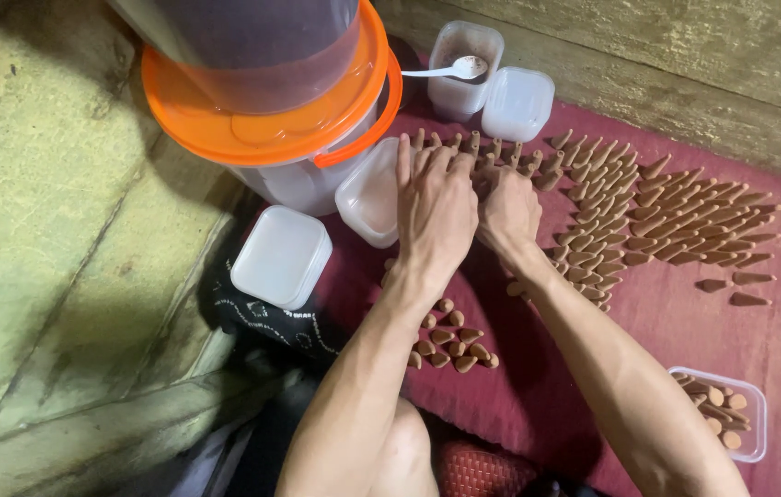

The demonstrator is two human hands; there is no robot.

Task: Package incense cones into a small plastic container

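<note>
Many small brown cones (676, 213) lie spread over a dark red cloth (685, 322). My left hand (435, 207) lies flat, fingers together, pressed on the cones at the far edge of the cloth. My right hand (507, 213) sits close beside it, fingers curled into the same cluster of cones; whether it grips any cannot be told. A smaller heap of cones (453, 342) lies under my left forearm. A clear rectangular tub (729, 411) at the lower right holds several more cones.
An orange-lidded clear bucket (271, 120) stands at the top left with a dark container on it. White-lidded tubs (282, 256) (370, 191) (517, 103) sit around it; an open tub of brown powder (466, 55) bears a white spoon (453, 69). Bare concrete floor (50, 230) lies left.
</note>
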